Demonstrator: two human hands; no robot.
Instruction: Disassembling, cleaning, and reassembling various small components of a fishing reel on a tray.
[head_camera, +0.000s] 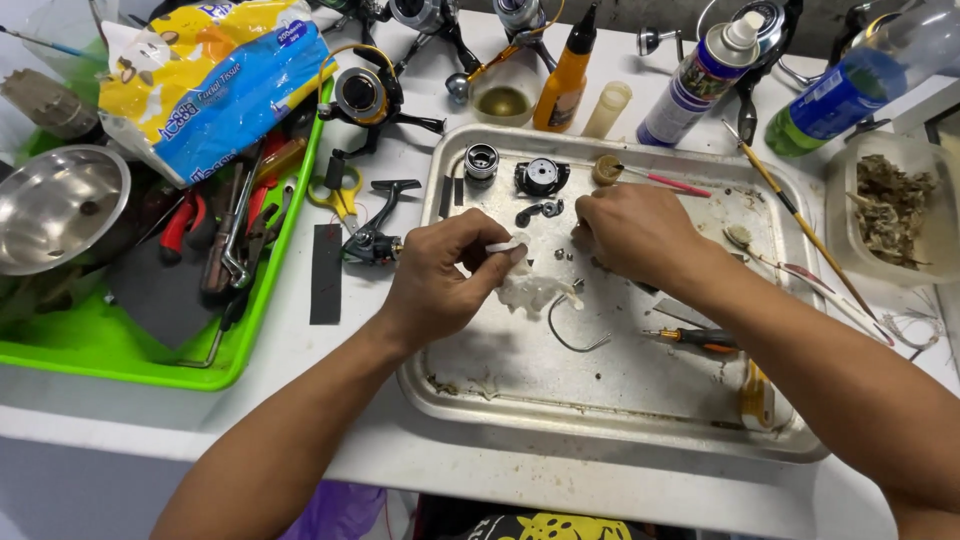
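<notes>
Two hands, white part (503, 246) pinched in left grip (440, 280)

Both hands (445, 275) (625, 230) over metal tray (620, 400), reel parts.

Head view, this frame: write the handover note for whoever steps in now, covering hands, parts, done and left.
Left hand: pinches a small white piece at its fingertips.
Right hand: fingers curled down over small parts, contents hidden.
Metal tray: holds the spool, black rotor part, bent wire, crumpled tissue and small screwdriver.
Done: reel apart, parts laid out.
Left: likely cleaning and reassembly.
</notes>
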